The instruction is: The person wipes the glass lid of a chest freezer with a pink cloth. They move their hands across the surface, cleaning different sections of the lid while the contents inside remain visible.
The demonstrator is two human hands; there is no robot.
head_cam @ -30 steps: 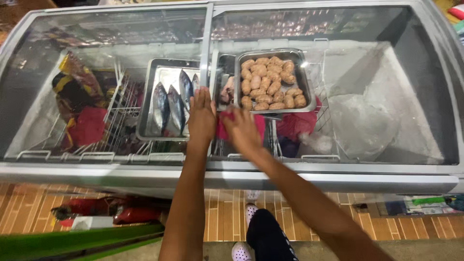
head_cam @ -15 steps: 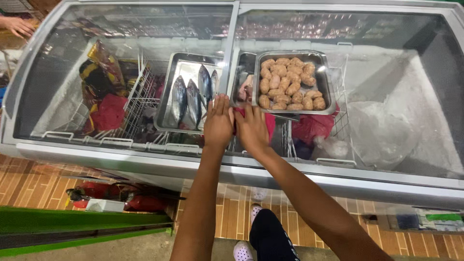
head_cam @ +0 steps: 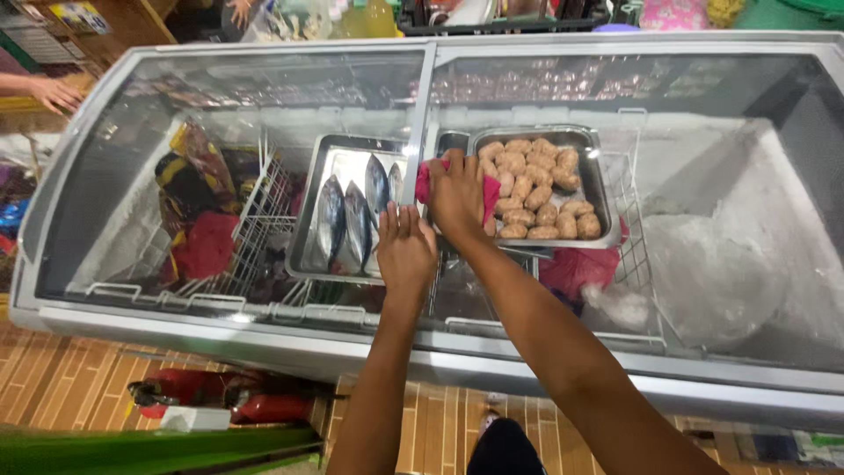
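While L hand [head_cam: 405,248] lies flat, open, R hand [head_cam: 455,195] grips pink cloth [head_cam: 424,183] by lid's centre frame [head_cam: 416,132].

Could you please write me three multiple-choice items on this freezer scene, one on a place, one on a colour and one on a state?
1. Where does the left hand rest?
A. on the glass lid near the centre frame
B. on the floor
C. inside a wire basket

2. What colour is the cloth under the right hand?
A. blue
B. pink
C. white

3. How do the whole fish lie?
A. stacked in a bag
B. hanging from a hook
C. side by side in a steel tray

Answers:
1. A, the palm lies flat on the glass beside the centre frame.
2. B, pink fabric shows on both sides of the hand.
3. C, they lie parallel in the tray under the glass.
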